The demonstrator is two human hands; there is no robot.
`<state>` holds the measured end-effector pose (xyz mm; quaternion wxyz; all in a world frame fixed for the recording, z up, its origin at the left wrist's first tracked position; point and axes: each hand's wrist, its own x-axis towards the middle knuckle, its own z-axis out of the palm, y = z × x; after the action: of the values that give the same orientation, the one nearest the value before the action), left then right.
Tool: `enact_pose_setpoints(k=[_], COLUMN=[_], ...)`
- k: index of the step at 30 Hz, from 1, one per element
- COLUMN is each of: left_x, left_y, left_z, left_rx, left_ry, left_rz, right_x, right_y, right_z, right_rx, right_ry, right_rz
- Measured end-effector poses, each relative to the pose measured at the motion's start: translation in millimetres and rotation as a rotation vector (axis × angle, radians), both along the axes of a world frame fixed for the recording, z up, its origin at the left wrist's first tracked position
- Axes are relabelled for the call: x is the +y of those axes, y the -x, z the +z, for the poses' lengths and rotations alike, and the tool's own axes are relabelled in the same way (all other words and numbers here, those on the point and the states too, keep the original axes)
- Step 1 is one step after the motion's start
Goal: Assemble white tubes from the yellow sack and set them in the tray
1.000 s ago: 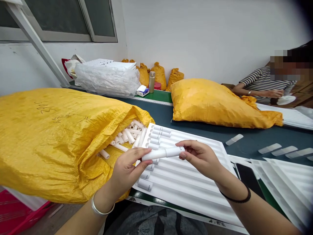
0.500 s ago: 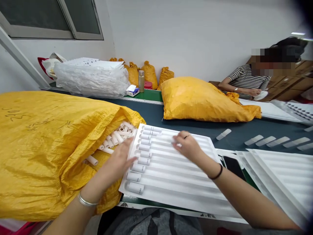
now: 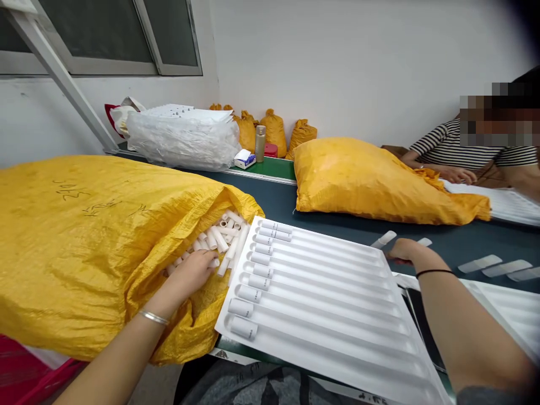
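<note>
My left hand (image 3: 196,273) reaches into the mouth of a large yellow woven sack (image 3: 105,253), its fingers closed round a short white tube (image 3: 214,262). Loose white tubes (image 3: 217,239) lie heaped there. In front of me a white grooved tray (image 3: 324,292) rests at a slant, its left edge by the sack. Several printed white cylinders (image 3: 243,327) sit at the left ends of its grooves. Beyond the tray's far right corner is my right hand (image 3: 405,251), fingers curled down beside a translucent tube (image 3: 383,239). Whatever those fingers grip is hidden.
More translucent tubes (image 3: 480,263) lie on the dark belt (image 3: 270,194) to the right. A full yellow sack (image 3: 363,180) blocks the middle back. Under my right forearm are a dark phone (image 3: 424,320) and further white trays (image 3: 510,309). A co-worker in a striped top (image 3: 449,140) sits opposite.
My left hand has gone from the tray's left edge into the sack's mouth. My right hand has moved from above the grooves to beyond the tray's right corner. The view has swung left.
</note>
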<state>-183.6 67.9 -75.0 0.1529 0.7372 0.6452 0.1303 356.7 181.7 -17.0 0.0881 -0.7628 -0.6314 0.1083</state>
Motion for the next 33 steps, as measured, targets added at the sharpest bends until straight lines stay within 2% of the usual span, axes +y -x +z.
enact_pose_setpoints(k=[3,5,8,10,12,15,19,21,23,25,27,29,31,33], left_x=[-10,-15,-20,-22,-25,-33,-45,-48,-49,-49,-49,-49,-51,-53], left_y=[-11,-26,-53,-65,-68,-60,-45,-43,-45,-49,-50,-50,-49,-49], left_z=[16.1,26.9,40.3,45.6,47.4,46.4,45.9,46.5,46.2,44.6,42.3,41.5,43.9,49.7], left_rx=[-0.194,-0.453,-0.819,-0.987,-1.092,-1.068,-0.762,-0.67,-0.702,-0.815,-0.934,-0.944,-0.802,-0.623], left_ry=[-0.13,-0.236,-0.335,-0.35,-0.348,-0.355,-0.354,-0.339,-0.323,-0.277,-0.202,-0.184,-0.217,-0.266], left_rz=[0.044,0.032,-0.074,-0.116,-0.125,-0.147,-0.177,-0.148,-0.05,0.078,0.138,0.107,0.013,-0.095], right_x=[-1,-7,-15,-16,-13,-9,-11,-11,-12,-17,-29,-48,-71,-92], right_y=[34,77,155,196,221,231,226,224,223,223,223,225,229,233], right_z=[22.4,23.2,4.6,-11.3,-22.4,-27.6,-28.8,-31.3,-32.9,-30.6,-23.7,-13.6,-2.5,8.1], right_rx=[0.011,0.026,0.046,0.022,-0.018,-0.07,-0.085,-0.06,-0.015,0.045,0.123,0.207,0.355,0.604], right_ry=[-0.042,-0.065,-0.096,-0.092,-0.07,-0.063,-0.099,-0.096,-0.111,-0.158,-0.21,-0.232,-0.211,-0.17], right_rz=[0.21,0.365,0.569,0.623,0.634,0.616,0.59,0.592,0.582,0.553,0.529,0.54,0.614,0.735])
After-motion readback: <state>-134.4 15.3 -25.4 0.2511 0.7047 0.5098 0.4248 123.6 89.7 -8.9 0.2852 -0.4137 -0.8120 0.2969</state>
